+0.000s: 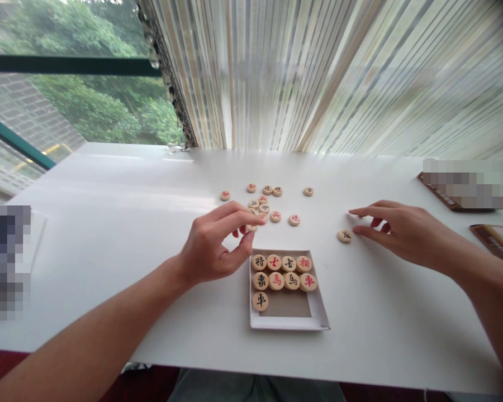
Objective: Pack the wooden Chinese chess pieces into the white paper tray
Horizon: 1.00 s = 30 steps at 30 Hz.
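Observation:
A shallow white box (290,322) on the white table holds several round wooden pieces with red or black characters, such as the black one (260,301) alone in the lowest row. Just behind the box, my left hand (218,240) hovers over loose pieces, thumb and forefinger apart, partly hiding some of them; nothing shows between its fingers. My right hand (388,226) is spread, its fingertips low beside a black-marked piece (344,235). More pieces lie beyond, among them a red-marked one (294,220) and a lone black-marked one (308,191).
A string curtain (268,72) hangs at the table's far edge, beside a window at the left. Two brown-edged flat items, one of them (497,243) nearer me, lie at the right. A blurred-out object (6,262) is at the left edge.

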Tool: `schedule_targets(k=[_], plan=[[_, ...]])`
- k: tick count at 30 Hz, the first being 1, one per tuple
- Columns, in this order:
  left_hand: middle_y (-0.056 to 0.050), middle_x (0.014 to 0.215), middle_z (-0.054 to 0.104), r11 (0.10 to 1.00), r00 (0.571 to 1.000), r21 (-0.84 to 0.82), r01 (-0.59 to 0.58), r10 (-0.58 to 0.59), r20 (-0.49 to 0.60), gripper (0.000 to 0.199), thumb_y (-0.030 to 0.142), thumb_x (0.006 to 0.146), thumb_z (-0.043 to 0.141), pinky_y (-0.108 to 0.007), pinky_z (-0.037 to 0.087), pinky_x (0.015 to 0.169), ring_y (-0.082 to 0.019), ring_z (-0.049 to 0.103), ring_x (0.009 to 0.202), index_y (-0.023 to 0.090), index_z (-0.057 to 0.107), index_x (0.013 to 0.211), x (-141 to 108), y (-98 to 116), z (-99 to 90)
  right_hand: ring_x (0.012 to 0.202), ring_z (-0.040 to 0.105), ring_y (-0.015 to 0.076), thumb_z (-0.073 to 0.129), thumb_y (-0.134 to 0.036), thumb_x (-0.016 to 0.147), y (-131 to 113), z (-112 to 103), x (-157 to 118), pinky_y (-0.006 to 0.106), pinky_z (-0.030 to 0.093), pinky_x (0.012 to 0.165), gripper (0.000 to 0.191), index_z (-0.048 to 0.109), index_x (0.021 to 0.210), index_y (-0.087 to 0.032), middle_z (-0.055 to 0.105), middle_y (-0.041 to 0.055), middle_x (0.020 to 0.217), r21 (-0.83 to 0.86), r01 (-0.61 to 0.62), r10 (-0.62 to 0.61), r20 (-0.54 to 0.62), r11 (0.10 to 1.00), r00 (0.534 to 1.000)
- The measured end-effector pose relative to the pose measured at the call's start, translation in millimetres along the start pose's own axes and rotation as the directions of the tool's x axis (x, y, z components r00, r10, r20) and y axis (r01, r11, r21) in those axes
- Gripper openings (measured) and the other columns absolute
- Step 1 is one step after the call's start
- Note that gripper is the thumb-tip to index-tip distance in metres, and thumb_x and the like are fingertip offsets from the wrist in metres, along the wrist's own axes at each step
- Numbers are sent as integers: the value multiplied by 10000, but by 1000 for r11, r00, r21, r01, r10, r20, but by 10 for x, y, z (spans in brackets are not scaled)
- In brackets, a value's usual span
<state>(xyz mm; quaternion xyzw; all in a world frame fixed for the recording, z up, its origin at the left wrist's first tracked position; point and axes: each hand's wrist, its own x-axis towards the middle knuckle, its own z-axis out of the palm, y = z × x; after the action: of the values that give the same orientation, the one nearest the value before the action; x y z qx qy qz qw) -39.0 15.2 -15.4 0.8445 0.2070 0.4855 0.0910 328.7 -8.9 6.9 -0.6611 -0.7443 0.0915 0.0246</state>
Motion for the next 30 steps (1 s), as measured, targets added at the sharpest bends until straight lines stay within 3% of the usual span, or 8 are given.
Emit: schedule_targets(k=[6,15,20,27,30], plan=[[-55,918,738,1000,1000,6,2,-2,0,227,33,882,617,-239,586,632,-107,647,706,140,744,1037,2,-7,-8,808,715,262,471,-236,1029,-60,90,54,383,501,778,322,770,1122,-164,757,150,1023,-1,76,-76,-53,997,996],[-44,918,734,1000,1000,-12,-19,19,-7,248,10,876,620,-229,577,636,-103,638,691,147,742,1044,11,-3,-26,836,709,258,515,-336,1019,-65,-201,-50,402,530,835,368,755,1195,-120,783,149,989,54,-81,85,-69,995,994],[-54,931,731,1000,1000,-26,-8,9,11,246,1,879,617,-219,577,650,-105,647,711,136,743,1041,3,7,-21,856,729,268,661,-575,927,-34,-47,-15,379,559,739,489,784,1200,-189,784,115,991,193,21,-44,115,981,992],[-75,933,736,999,1000,-40,-1,2,15,228,10,873,629,-229,576,654,-116,653,727,111,753,1035,3,16,-17,755,698,235,657,-458,918,-180,117,61,379,539,723,277,782,909,-211,763,81,888,135,152,-157,25,979,987],[-81,943,750,993,999,-110,40,-38,27,242,9,883,621,-232,582,667,-111,655,724,113,763,1049,-5,33,-13,709,693,226,680,-441,894,-313,97,68,364,533,681,241,750,857,-214,750,59,799,164,141,-141,-12,976,990]])
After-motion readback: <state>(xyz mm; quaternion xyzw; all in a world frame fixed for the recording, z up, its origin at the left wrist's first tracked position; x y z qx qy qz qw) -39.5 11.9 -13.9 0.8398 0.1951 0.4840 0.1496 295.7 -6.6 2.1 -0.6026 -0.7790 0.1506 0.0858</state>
